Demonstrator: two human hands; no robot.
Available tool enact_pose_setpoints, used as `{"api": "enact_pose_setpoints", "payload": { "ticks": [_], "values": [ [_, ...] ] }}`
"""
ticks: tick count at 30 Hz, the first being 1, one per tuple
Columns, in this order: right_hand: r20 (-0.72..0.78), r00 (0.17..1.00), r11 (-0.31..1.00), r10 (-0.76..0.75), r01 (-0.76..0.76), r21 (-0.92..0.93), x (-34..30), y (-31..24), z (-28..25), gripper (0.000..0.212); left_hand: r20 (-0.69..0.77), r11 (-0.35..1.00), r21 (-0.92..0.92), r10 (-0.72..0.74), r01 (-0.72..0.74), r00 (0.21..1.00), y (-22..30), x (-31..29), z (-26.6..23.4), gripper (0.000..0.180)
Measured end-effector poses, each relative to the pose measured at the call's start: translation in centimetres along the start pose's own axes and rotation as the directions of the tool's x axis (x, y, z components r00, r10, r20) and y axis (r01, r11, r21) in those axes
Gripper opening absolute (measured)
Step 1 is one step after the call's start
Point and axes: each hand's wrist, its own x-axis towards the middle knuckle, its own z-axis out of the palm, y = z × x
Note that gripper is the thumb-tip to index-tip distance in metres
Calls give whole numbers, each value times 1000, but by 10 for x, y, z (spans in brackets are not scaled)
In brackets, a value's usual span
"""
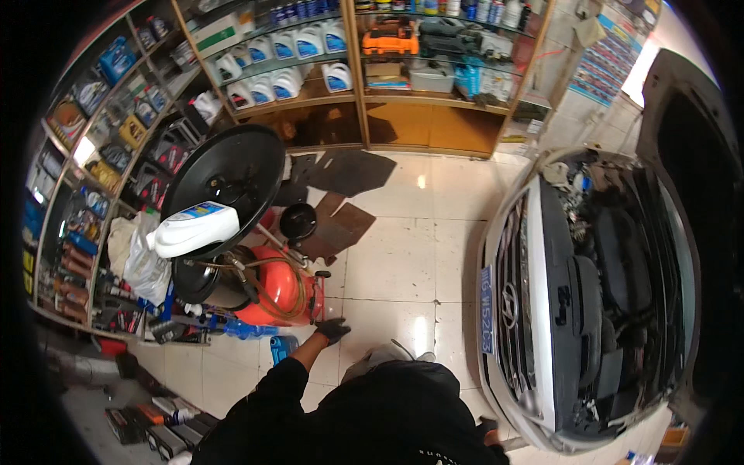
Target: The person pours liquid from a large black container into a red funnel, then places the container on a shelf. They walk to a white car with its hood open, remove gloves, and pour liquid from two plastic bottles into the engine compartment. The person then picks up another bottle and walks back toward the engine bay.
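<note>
My left hand (333, 331), in a black glove, hangs over the tiled floor just right of a red tank (275, 287) on wheels. Its fingers look loosely spread, with nothing seen in them. My right hand (487, 428), also gloved in black, is low beside the front bumper of a white car (546, 302); my body partly covers it and its fingers are unclear. On the tank's wide black drain pan (260, 155) a white oil jug (198, 230) lies on its side. A blue jug (284, 349) stands on the floor near my left forearm.
The car's hood (690, 194) is raised over the engine bay. Shelves of oil jugs (306, 43) line the back and left. Dark flat mats (353, 172) and a small black bowl (297, 222) lie behind the tank. Boxes (163, 442) sit at lower left.
</note>
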Motion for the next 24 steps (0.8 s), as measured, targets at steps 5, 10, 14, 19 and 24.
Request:
{"api": "enact_pose_setpoints", "payload": {
  "ticks": [5, 10, 14, 19, 24],
  "values": [
    [-42, 993, 857, -111, 74, -510, 149, 19, -216, 62, 278, 853, -264, -380, 451, 882, -69, -76, 66, 79],
    [-288, 903, 910, -319, 206, -361, 242, -94, -346, 45, 163, 814, -301, -470, 497, 868, -76, -88, 100, 78],
    [-10, 858, 723, -513, 425, -544, 298, -202, -357, 65, 91, 734, -454, -526, 505, 846, -49, -43, 93, 78],
    [296, 482, 304, -824, 819, -487, 349, -277, -355, 69, -107, 591, -768, -499, 247, 860, 10, -9, 53, 67],
    [268, 673, 705, -689, 708, 36, 392, -299, -383, 64, -335, 553, -833, -534, 20, 776, 59, -39, 66, 63]
  ]
}}
